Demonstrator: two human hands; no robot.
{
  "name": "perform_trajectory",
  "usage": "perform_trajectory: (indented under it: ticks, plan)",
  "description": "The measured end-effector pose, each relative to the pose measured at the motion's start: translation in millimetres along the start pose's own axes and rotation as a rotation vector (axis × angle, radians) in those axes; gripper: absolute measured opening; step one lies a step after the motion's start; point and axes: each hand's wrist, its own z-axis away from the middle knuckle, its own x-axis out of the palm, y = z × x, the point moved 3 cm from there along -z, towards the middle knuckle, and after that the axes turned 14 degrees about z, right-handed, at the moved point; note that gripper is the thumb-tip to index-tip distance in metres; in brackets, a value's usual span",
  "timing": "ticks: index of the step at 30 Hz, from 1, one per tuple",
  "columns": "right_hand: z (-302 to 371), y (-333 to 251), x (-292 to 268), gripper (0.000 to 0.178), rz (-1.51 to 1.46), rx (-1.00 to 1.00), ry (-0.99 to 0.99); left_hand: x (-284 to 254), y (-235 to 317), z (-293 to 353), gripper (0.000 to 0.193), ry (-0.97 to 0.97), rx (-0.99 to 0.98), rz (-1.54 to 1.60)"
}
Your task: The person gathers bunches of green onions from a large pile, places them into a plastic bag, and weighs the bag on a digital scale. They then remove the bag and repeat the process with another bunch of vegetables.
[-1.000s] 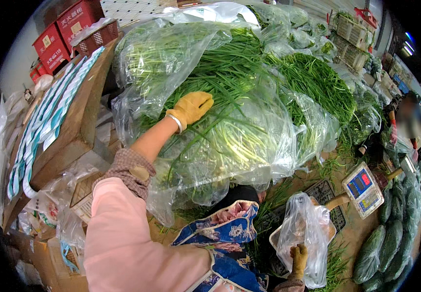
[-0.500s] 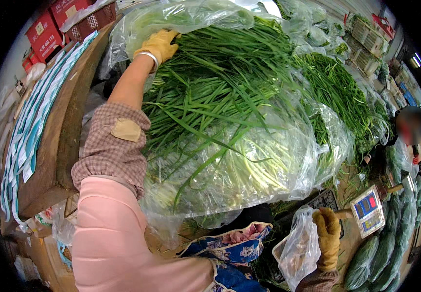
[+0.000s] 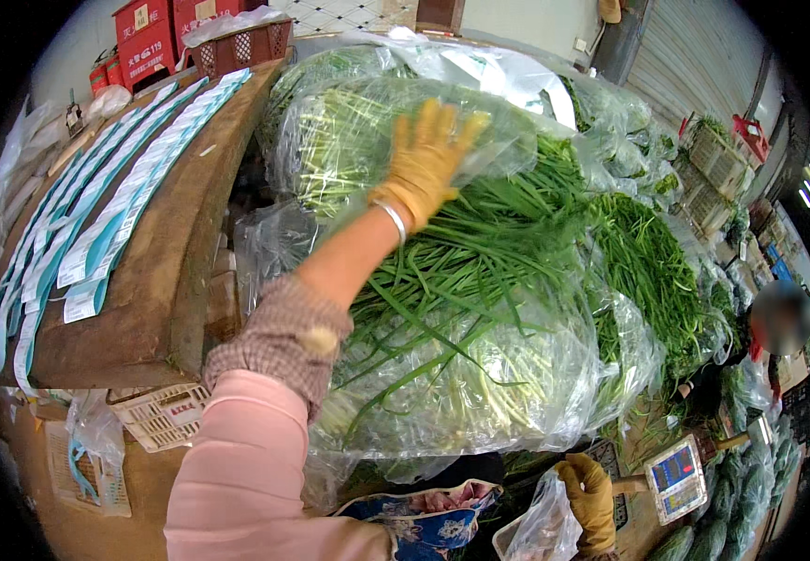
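My left hand (image 3: 428,159), in a yellow glove, reaches far forward with its fingers spread. It is over the clear plastic covering the pale stem ends of a far bundle of greens (image 3: 330,150). Below it lie long, flat green leaves like garlic chives (image 3: 480,234). Their white stems sit at the near side under a clear plastic sheet (image 3: 461,397). My right hand (image 3: 587,500), also gloved, is low at the front with bent fingers, gripping a clear plastic bag (image 3: 543,524). A pale tray edge shows behind that bag.
On the left, a wooden table (image 3: 195,215) carries strips of labels (image 3: 134,201). A digital scale display (image 3: 676,479) stands right of my right hand. More greens (image 3: 643,271) lie to the right, near bagged green vegetables (image 3: 732,505). A crate (image 3: 162,416) sits beneath the table; another person (image 3: 779,318) is at far right.
The view has shifted. My left hand has moved right from the far left edge of the greens, its fingers now spread. My right hand still holds the plastic bag.
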Motion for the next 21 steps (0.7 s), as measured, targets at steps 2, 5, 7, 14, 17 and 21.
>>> perform_trajectory:
  ticks: [2, 5, 7, 14, 17, 21]
  plan:
    - [5, -6, -1, 0.013, -0.115, 0.065, -0.030, 31, -52, 11, 0.062, -0.196, -0.260, 0.063]
    - [18, 7, 0, 0.013, -0.117, 0.091, -0.029, 48, -80, 25, 0.037, -0.261, -0.274, 0.202]
    - [27, 14, -1, 0.014, -0.084, 0.094, -0.020, 39, -74, 25, 0.022, -0.279, -0.525, 0.590]
    - [45, 24, 4, 0.017, -0.176, 0.137, -0.030, -4, -11, 45, 0.019, -0.131, -0.489, 0.958]
    - [46, 28, 9, 0.018, -0.189, 0.225, -0.096, -14, 18, 72, 0.017, -0.109, -0.348, 0.978]
    - [37, 34, 21, 0.018, -0.227, 0.131, -0.117, -25, 63, 116, 0.014, -0.259, -0.301, 1.040]
